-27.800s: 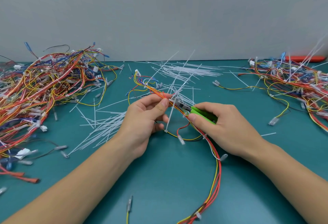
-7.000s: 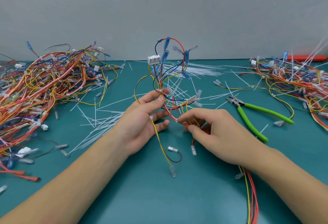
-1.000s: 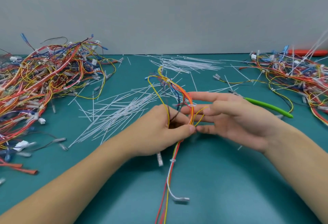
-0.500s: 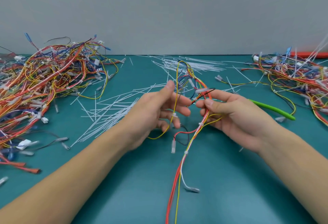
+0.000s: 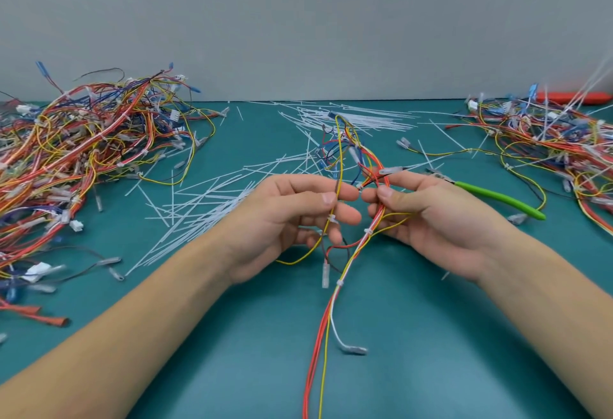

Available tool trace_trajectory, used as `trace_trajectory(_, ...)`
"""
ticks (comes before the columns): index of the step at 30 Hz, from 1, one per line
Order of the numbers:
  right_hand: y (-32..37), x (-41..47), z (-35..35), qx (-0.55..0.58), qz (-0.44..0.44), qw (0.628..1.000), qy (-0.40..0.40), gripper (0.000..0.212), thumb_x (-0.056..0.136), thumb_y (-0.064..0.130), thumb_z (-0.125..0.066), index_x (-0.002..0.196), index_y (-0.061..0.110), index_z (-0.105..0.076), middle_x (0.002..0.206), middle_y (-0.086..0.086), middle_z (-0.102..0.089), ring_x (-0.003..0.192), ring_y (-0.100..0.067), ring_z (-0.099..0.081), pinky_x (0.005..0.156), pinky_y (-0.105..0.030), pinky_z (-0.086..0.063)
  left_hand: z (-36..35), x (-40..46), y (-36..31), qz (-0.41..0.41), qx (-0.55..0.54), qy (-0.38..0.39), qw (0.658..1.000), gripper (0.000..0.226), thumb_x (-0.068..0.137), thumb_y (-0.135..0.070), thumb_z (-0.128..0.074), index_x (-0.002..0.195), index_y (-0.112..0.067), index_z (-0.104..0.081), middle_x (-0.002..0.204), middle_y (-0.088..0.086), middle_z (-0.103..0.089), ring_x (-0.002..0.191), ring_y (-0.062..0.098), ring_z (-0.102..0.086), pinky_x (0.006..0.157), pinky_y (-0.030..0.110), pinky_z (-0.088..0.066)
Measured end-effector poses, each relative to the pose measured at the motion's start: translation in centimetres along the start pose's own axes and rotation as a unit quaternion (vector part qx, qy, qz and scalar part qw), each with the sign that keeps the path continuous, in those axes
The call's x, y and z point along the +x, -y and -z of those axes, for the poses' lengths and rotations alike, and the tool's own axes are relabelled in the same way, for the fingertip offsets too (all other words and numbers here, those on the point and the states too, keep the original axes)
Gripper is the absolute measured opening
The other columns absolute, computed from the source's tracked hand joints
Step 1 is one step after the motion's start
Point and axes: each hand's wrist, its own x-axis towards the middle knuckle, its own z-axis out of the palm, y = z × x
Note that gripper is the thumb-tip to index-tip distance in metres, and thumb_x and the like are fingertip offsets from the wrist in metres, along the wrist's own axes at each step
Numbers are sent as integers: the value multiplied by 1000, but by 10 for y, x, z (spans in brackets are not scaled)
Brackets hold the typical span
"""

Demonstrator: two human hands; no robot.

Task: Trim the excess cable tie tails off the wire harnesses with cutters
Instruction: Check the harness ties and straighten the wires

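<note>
Both hands hold one wire harness (image 5: pixel 343 281) of red, orange, yellow and white wires above the teal table. My left hand (image 5: pixel 292 216) pinches a yellow and dark strand between thumb and fingers. My right hand (image 5: pixel 428 213) pinches the red-orange bundle just to the right; its loops rise behind the fingers and its tail hangs toward the front edge. Small white tie heads sit along the bundle, with no long tails visible on it. The green-handled cutters (image 5: pixel 497 197) lie on the table behind my right hand, untouched.
A big heap of harnesses (image 5: pixel 83 153) fills the left side. Another heap (image 5: pixel 557 150), with long white tie tails sticking up, lies at the right. Cut white tie tails (image 5: pixel 205 206) are scattered across the middle and back of the table (image 5: pixel 414 352). A red object (image 5: pixel 577 97) sits at the far right.
The two hands have drawn slightly closer together and my left hand now pinches the yellow strand between thumb and fingers. The harness hangs much as before; the cutters have not moved.
</note>
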Motion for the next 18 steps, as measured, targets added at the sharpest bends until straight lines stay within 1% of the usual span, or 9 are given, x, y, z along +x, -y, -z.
trace_trajectory(2, 0, -1, -1, 1, 10, 1000, 10, 20, 83, 7, -69, 91, 18, -83, 94, -12, -77, 73, -18, -70, 69, -29, -63, 0, 1, -1, 1, -7, -22, 1000, 21, 91, -23, -64, 106, -21, -78, 79, 1, -71, 66, 18, -64, 62, 25, -51)
trace_trajectory(3, 0, -2, -2, -5, 18, 1000, 17, 24, 80, 9, -70, 99, 16, -82, 96, -12, -78, 74, -18, -71, 70, -29, -63, -2, 2, -1, 1, 4, -40, 999, 21, 92, -25, -62, 106, -21, -78, 72, 1, -66, 64, 19, -62, 60, 24, -49)
trace_trajectory(5, 0, -4, -3, -28, 33, 999, 27, 39, 77, 10, -74, 115, 11, -77, 99, -14, -78, 76, -19, -71, 71, -30, -63, -5, 3, 0, 2, 45, -88, 995, 24, 91, -35, -63, 104, -21, -77, 61, 1, -59, 62, 21, -60, 56, 23, -46)
trace_trajectory(7, -1, -6, -7, -59, 56, 996, 32, 46, 70, 15, -81, 116, 13, -78, 99, -13, -78, 77, -19, -71, 70, -29, -61, -8, 5, 1, -1, 71, -135, 988, 26, 86, -41, -68, 100, -20, -75, 56, 2, -57, 59, 23, -60, 53, 24, -44)
trace_trajectory(8, -2, -6, -9, -79, 75, 993, 34, 49, 67, 19, -84, 115, 16, -80, 97, -12, -77, 76, -18, -70, 70, -28, -60, -9, 6, 3, -4, 77, -146, 986, 24, 86, -39, -72, 99, -19, -72, 57, 3, -59, 58, 23, -60, 52, 25, -45)
trace_trajectory(10, -5, -8, -12, -121, 124, 984, 45, 48, 69, 22, -85, 116, 21, -80, 95, -11, -76, 79, -17, -69, 73, -28, -60, -11, 6, 4, -12, 84, -150, 985, 18, 92, -30, -75, 103, -17, -67, 63, 6, -65, 57, 23, -61, 51, 27, -46)
trace_trajectory(13, -8, -11, -18, -178, 192, 961, 86, 40, 86, 10, -77, 122, 28, -78, 106, -11, -79, 90, -14, -68, 79, -30, -60, -12, 5, 5, -29, 94, -146, 984, 11, 96, -19, -70, 104, -15, -64, 82, 9, -75, 63, 21, -66, 54, 29, -49)
trace_trajectory(15, -8, -11, -19, -207, 217, 949, 99, 44, 92, 1, -72, 123, 31, -78, 113, -9, -79, 96, -12, -67, 83, -31, -61, -11, 4, 4, -44, 91, -140, 985, 15, 94, -19, -72, 107, -13, -67, 92, 10, -77, 71, 22, -70, 56, 28, -51)
trace_trajectory(18, -8, -11, -20, -230, 236, 939, 96, 47, 91, -6, -71, 121, 29, -78, 114, 0, -79, 100, -9, -71, 84, -25, -58, -10, 3, 0, -45, 39, -138, 989, 21, 89, -24, -72, 108, -15, -74, 103, 13, -77, 86, 24, -75, 59, 25, -53)
